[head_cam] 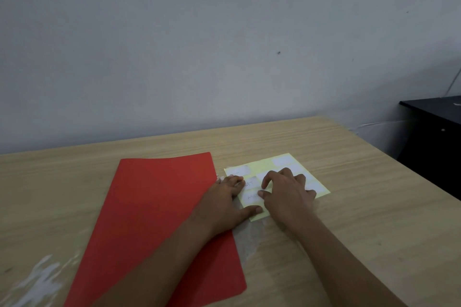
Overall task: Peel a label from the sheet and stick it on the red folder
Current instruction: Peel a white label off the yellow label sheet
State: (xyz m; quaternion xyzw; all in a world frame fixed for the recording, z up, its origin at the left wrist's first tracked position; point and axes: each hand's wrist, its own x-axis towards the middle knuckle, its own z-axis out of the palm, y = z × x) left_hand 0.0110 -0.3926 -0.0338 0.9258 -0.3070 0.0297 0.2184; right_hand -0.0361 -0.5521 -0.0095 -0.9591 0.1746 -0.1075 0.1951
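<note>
Yellow label sheet [274, 182] lies on the wooden table [349, 182], just right of the red folder [154, 207]. Left hand [224, 202] presses flat, fingers spread, on its left edge. Right hand [287, 192] curls over it, thumb and forefinger slightly apart at a label [252, 197].

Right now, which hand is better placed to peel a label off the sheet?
The right hand. Its thumb and forefinger are curled over a label on the sheet, while the left hand lies flat, pinning the sheet's edge beside the folder.
</note>
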